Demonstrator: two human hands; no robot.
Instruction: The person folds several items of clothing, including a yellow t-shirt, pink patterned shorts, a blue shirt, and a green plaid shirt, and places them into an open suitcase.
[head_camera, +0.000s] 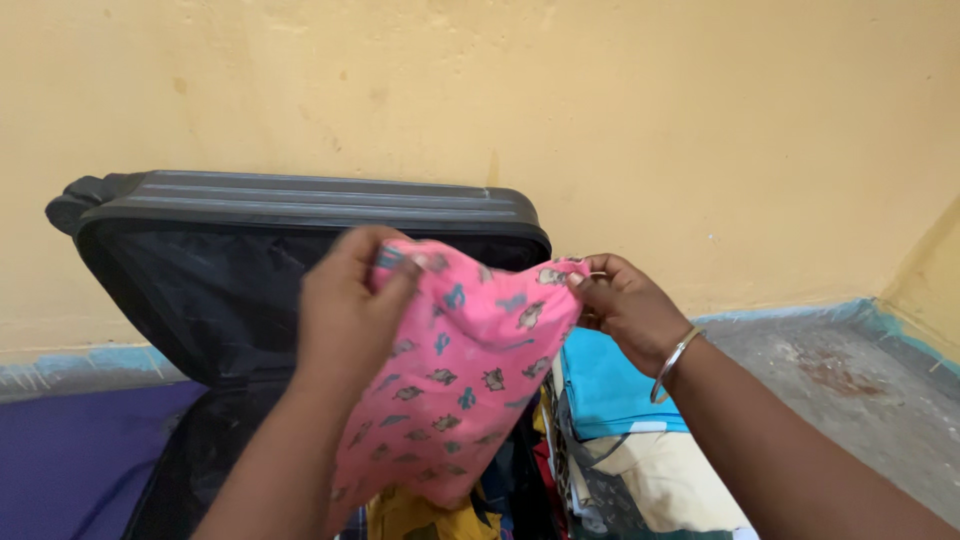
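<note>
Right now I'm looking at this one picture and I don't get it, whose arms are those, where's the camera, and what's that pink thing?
There is no machine here. The single picture comes from a camera worn on a person's head, looking down, so the two arms are that person's own. The left hand and the right hand, with a metal bangle on its wrist, each pinch a top corner of a pink printed cloth and hold it up. Behind it an open dark suitcase leans its lid on a yellow wall. Below lie folded clothes, among them a blue piece and a cream one.
</note>
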